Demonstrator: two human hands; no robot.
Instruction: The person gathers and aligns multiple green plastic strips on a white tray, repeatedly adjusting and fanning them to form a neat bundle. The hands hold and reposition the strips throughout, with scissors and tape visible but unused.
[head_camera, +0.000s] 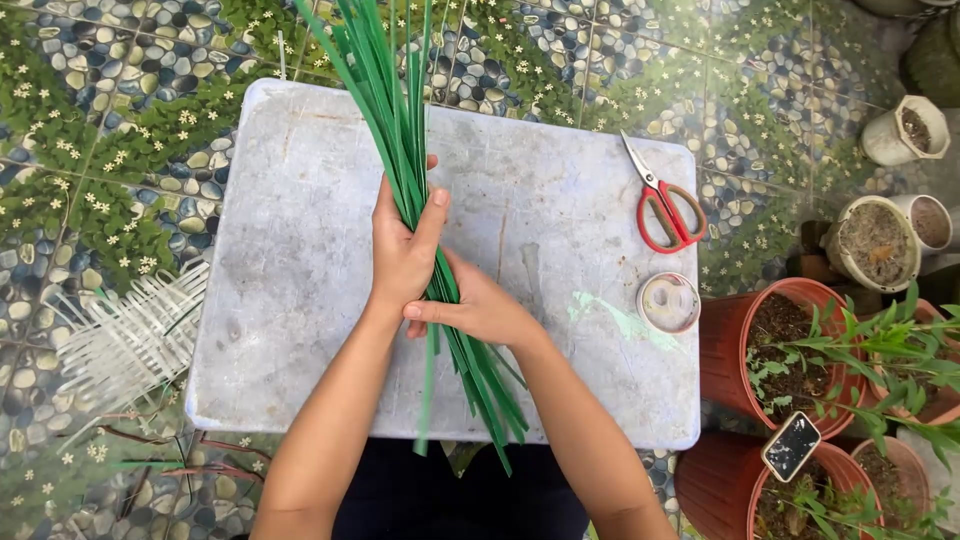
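Gripping a bundle of long green leaf strips (400, 130), the left hand (403, 255) closes its fingers around the stems over the middle of the grey tabletop (300, 330). The right hand (480, 310) wraps the same bundle just nearer, touching the left, with the cut ends fanning out toward the near edge. The strips are being gathered and held tight as one sheaf. To the right lie red-handled scissors (668, 210) and, nearer, a small round roll of clear tape (668, 302). Further right stand terracotta pots (745, 350) with plants; a small dark tag (791, 446) sits in one. Pale woven strips (130, 340) lie on the patterned floor at left.
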